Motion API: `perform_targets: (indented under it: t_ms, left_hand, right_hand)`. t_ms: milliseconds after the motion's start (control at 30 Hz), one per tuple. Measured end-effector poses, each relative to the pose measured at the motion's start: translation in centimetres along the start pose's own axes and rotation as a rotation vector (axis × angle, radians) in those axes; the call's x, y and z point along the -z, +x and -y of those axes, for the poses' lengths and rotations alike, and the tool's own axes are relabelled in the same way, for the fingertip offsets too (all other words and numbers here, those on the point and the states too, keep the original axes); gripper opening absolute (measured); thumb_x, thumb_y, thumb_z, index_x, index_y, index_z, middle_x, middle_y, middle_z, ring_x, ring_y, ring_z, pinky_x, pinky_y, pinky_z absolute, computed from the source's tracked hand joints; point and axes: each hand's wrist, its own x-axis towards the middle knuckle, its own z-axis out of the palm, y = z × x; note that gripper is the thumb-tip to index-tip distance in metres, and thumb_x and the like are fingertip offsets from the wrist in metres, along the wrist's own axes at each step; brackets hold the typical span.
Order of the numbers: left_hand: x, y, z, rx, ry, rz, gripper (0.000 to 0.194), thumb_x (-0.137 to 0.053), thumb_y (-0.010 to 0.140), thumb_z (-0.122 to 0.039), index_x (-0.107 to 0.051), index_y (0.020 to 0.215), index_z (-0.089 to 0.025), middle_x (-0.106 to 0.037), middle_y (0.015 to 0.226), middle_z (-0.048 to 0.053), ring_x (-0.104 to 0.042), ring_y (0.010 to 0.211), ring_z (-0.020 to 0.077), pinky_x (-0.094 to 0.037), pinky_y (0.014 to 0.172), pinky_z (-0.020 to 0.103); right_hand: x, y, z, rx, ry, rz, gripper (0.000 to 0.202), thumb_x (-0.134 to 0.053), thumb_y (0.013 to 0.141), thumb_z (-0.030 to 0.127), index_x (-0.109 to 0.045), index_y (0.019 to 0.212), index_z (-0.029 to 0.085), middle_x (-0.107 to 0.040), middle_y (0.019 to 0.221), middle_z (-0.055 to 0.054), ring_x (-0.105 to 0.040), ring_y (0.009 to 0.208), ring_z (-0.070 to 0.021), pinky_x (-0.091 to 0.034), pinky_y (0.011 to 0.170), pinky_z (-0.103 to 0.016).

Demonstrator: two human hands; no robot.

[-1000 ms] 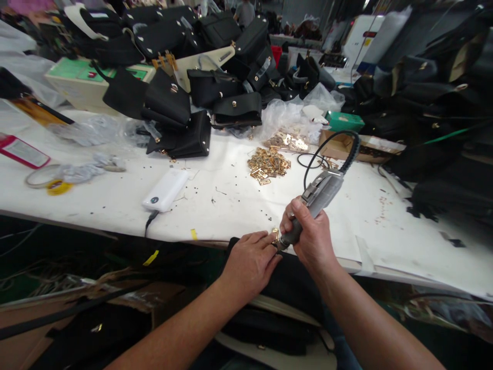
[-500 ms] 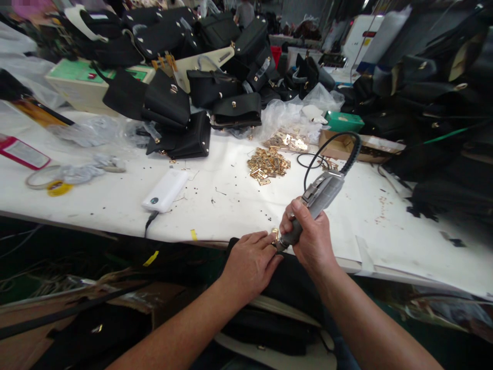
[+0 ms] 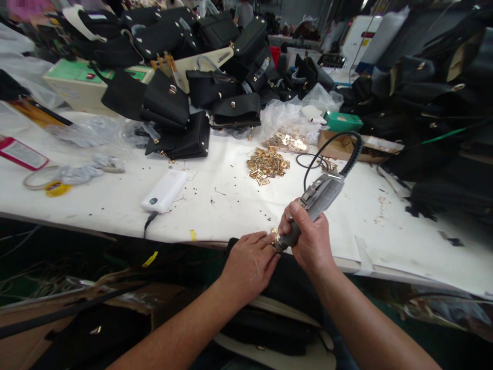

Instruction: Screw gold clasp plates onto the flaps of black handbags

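Note:
My right hand point(image 3: 311, 234) is wrapped around a grey corded electric screwdriver point(image 3: 322, 194), tilted with its tip down to the left. The tip meets a small gold metal plate point(image 3: 275, 235) at the top edge of a black bag point(image 3: 296, 280) in front of me. My left hand point(image 3: 248, 262) lies over that edge, its fingertips close against the plate and the screwdriver tip, holding the bag there. The fingertips partly hide the plate. Beyond the hands, a pile of gold metal plates point(image 3: 267, 164) rests on the white table point(image 3: 215, 216).
A white power bank point(image 3: 165, 191) with a black cable lies to the left. Several black bags point(image 3: 167, 97) are heaped at the back. A green box point(image 3: 342, 121) and a shallow cardboard box point(image 3: 335, 148) stand back right. The screwdriver's cord point(image 3: 352, 154) loops above the table.
The screwdriver and my right hand have shifted very slightly left. My left hand stays at the gold plate, and the view has moved a touch.

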Motion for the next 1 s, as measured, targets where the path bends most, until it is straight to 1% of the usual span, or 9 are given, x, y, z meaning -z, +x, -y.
perform_targets:
  t_ms: [200, 400, 633, 733, 833, 933, 1000]
  left_hand:
    - [0.0, 0.0, 0.0, 0.011, -0.011, 0.008, 0.019, -0.055, 0.099, -0.028, -0.068, 0.111, -0.022, -0.068, 0.135, 0.002, -0.06, 0.126, 0.0264, -0.052, 0.104, 0.048]
    - [0.1, 0.0, -0.1, 0.009, 0.003, -0.002, 0.018, -0.055, 0.099, -0.028, -0.069, 0.109, -0.022, -0.07, 0.131, 0.003, -0.061, 0.124, 0.0258, -0.053, 0.102, 0.048]
    - [0.1, 0.0, 0.0, 0.01, -0.011, 0.007, 0.019, -0.054, 0.099, -0.028, -0.068, 0.111, -0.023, -0.07, 0.132, 0.002, -0.06, 0.126, 0.026, -0.052, 0.103, 0.048]
    - [0.1, 0.0, 0.0, 0.012, -0.015, 0.008, 0.021, -0.055, 0.099, -0.028, -0.068, 0.115, -0.023, -0.069, 0.133, 0.002, -0.06, 0.126, 0.0262, -0.051, 0.103, 0.048]
    - [0.1, 0.0, 0.0, 0.007, -0.008, 0.01, 0.02, -0.059, 0.097, -0.029, -0.068, 0.113, -0.023, -0.067, 0.136, 0.003, -0.06, 0.125, 0.0263, -0.051, 0.103, 0.048]
    - [0.0, -0.1, 0.0, 0.002, 0.009, 0.008, 0.016, -0.062, 0.096, -0.03, -0.07, 0.108, -0.023, -0.066, 0.138, 0.004, -0.06, 0.125, 0.0271, -0.052, 0.102, 0.048]
    - [-0.1, -0.1, 0.1, 0.002, 0.023, 0.004, 0.015, -0.063, 0.095, -0.03, -0.07, 0.105, -0.022, -0.067, 0.137, 0.005, -0.06, 0.126, 0.0273, -0.052, 0.102, 0.048]
  right_hand:
    - [0.3, 0.1, -0.2, 0.02, -0.033, -0.019, 0.036, -0.078, 0.083, 0.044, -0.056, 0.069, 0.019, -0.054, 0.054, 0.003, -0.049, 0.046, -0.0113, -0.041, 0.045, -0.024]
    - [0.5, 0.2, -0.1, 0.025, -0.055, -0.04, 0.037, -0.079, 0.081, 0.046, -0.056, 0.069, 0.02, -0.055, 0.053, 0.003, -0.049, 0.046, -0.0114, -0.041, 0.045, -0.024]
    - [0.6, 0.2, -0.4, 0.029, -0.077, -0.038, 0.038, -0.078, 0.082, 0.045, -0.056, 0.067, 0.019, -0.054, 0.053, 0.003, -0.049, 0.046, -0.0113, -0.042, 0.047, -0.024]
    - [0.7, 0.2, -0.4, 0.025, -0.085, -0.04, 0.038, -0.078, 0.081, 0.046, -0.055, 0.066, 0.019, -0.054, 0.053, 0.003, -0.05, 0.046, -0.0115, -0.043, 0.046, -0.024]
    - [0.8, 0.4, -0.1, 0.028, -0.074, -0.045, 0.037, -0.078, 0.081, 0.047, -0.056, 0.069, 0.019, -0.054, 0.053, 0.003, -0.049, 0.045, -0.0117, -0.042, 0.043, -0.024]
    - [1.0, 1.1, 0.3, 0.071, -0.052, -0.066, 0.036, -0.078, 0.081, 0.047, -0.057, 0.071, 0.02, -0.054, 0.053, 0.003, -0.048, 0.042, -0.0111, -0.041, 0.04, -0.024]
    - [1.0, 1.9, 0.4, 0.122, -0.065, -0.103, 0.036, -0.079, 0.08, 0.047, -0.058, 0.072, 0.02, -0.055, 0.054, 0.003, -0.048, 0.042, -0.0111, -0.04, 0.038, -0.024]
